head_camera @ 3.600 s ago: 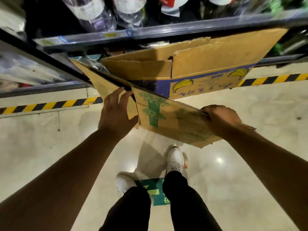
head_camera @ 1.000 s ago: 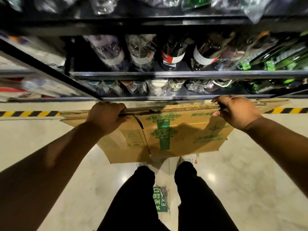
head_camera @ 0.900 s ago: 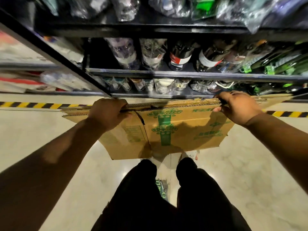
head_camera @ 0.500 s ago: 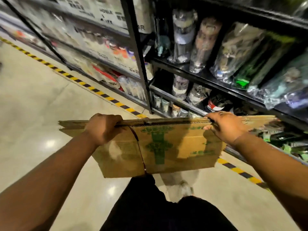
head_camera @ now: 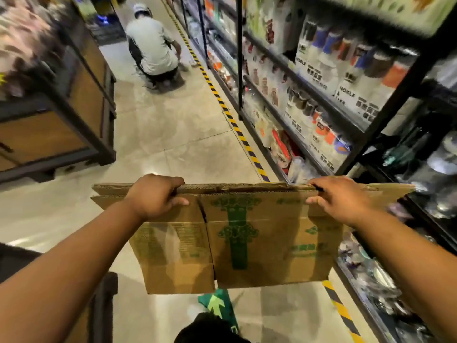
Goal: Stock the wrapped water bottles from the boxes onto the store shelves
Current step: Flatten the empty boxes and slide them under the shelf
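Brown flattened cardboard box with green print (head_camera: pixel 247 238) hangs upright before the person, long axis left to right. 2 hands grip its top edge. The left hand (head_camera: pixel 154 196) has fingers curled over the edge near the left end. The right hand (head_camera: pixel 342 199) does likewise near the right end, thumb on the near face. Folded flat, so it holds no bottles. To the right stand black metal store shelves (head_camera: pixel 385 112), nearer the right hand. Likely step: carrying the spent box away.

Arms outstretched; left hand (head_camera: pixel 154 196), right hand (head_camera: pixel 340 198) curled in grip
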Demonstrator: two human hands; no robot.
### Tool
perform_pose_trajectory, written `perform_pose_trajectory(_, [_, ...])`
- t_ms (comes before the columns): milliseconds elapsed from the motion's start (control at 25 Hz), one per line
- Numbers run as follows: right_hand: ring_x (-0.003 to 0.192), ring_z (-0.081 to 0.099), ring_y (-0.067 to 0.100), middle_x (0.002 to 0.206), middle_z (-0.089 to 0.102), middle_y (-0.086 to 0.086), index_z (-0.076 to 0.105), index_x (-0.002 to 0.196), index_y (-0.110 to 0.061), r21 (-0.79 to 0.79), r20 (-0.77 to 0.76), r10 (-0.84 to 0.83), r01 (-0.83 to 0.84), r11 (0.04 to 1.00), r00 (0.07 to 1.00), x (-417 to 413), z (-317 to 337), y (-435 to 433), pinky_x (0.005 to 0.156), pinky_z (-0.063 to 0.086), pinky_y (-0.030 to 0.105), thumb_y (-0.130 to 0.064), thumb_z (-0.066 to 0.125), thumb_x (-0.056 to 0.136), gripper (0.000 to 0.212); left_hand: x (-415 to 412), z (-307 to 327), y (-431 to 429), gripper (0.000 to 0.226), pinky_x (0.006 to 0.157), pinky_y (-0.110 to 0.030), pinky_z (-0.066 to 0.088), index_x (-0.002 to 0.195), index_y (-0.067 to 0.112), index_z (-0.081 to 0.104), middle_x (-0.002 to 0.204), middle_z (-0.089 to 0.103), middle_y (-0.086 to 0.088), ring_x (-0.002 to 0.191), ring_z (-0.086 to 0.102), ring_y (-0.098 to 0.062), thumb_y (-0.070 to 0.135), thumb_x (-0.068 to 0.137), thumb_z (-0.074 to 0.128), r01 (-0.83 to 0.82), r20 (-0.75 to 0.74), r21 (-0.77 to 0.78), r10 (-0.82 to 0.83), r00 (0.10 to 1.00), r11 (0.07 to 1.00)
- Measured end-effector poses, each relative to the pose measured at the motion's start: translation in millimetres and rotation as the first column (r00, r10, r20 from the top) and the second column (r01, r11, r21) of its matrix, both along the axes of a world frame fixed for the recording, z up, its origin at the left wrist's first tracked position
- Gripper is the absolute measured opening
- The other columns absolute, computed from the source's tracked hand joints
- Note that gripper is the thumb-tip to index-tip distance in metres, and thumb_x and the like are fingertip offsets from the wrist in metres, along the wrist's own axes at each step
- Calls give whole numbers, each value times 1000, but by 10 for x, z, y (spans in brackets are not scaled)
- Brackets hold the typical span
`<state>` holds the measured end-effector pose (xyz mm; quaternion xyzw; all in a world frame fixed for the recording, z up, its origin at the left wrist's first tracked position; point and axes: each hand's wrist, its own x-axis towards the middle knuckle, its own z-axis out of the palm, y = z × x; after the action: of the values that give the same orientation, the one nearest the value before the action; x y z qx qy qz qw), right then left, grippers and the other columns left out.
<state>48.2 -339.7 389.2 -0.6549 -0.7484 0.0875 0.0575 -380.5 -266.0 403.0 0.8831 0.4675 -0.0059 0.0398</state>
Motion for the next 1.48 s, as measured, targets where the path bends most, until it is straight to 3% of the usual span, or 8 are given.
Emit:
perform_pose_trajectory(280, [96, 63, 24, 103, 71, -1, 65, 117, -26, 19, 40, 239, -240, 971, 970, -1807, 369, 1515, 82, 46, 33, -43, 71, 84, 38, -1744, 183, 461, 28, 66, -30, 38, 93, 34, 45, 75, 50, 11, 75, 51, -16, 57, 89, 61, -301, 22, -52, 303, 953, 952])
perform_pose_trajectory(440, [98, 62, 27, 105, 70, 3, 65, 117, -21, 44, 106, 351, -357, 933, 931, -2807, 660, 2260, 81, 45, 36, -40, 70, 87, 36, -2634, 343, 754, 30, 77, -33, 48, 107, 32, 55, 85, 55, 10, 85, 56, -17, 55, 89, 61, -439, 33, -70, 442, 897, 896])
perform_pose_trajectory(600, [100, 63, 29, 106, 72, 5, 65, 118, -19, 58, 136, 482, -493, 868, 865, -3724, 790, 3115, 84, 47, 39, -40, 71, 86, 38, -3408, 366, 1108, 27, 69, -30, 43, 100, 33, 50, 83, 54, 10, 79, 52, -15, 56, 89, 61, -531, 47, -30, 532, 845, 847])
perform_pose_trajectory(800, [96, 65, 28, 103, 72, 4, 65, 117, -19, 31, 156, 604, -615, 788, 782, -4843, 694, 4462, 78, 45, 35, -40, 70, 87, 37, -4301, 262, 1796, 27, 71, -33, 51, 93, 36, 46, 80, 56, 10, 78, 56, -16, 59, 89, 59, -656, 29, -36, 657, 754, 754])
perform_pose_trajectory(920, [92, 67, 31, 100, 73, 4, 67, 115, -18, 63, 146, 705, -718, 693, 694, -5583, 606, 5357, 79, 50, 41, -39, 71, 86, 36, -4822, 251, 2247, 27, 67, -31, 46, 91, 36, 46, 81, 57, 11, 78, 54, -16, 59, 89, 59, -736, 18, -21, 736, 677, 677])
perform_pose_trajectory(1080, [87, 66, 27, 97, 74, 0, 67, 111, -21, 71, 157, 800, -814, 576, 579, -6779, 686, 6252, 75, 49, 36, -40, 71, 85, 32, -5527, 351, 2565, 26, 60, -31, 37, 87, 37, 45, 75, 52, 12, 72, 49, -16, 56, 89, 62, -846, 32, -7, 846, 532, 533])
perform_pose_trajectory(1240, [93, 65, 28, 103, 72, 1, 65, 118, -24, 70, 205, 889, -912, 404, 409, -8224, 754, 6762, 83, 48, 39, -42, 67, 89, 34, -6338, 337, 2551, 26, 57, -29, 32, 89, 37, 45, 70, 47, 14, 70, 48, -14, 58, 89, 61, -933, 36, -5, 933, 359, 360])
perform_pose_trajectory(1480, [90, 68, 26, 95, 73, 1, 69, 108, -23, 40, 213, 951, -974, 221, 224, -10437, 487, 7051, 74, 51, 35, -40, 77, 80, 34, -7810, -50, 2399, 27, 61, -31, 39, 91, 38, 45, 72, 48, 15, 71, 51, -14, 61, 88, 60, -985, 46, -58, 986, 157, 160])
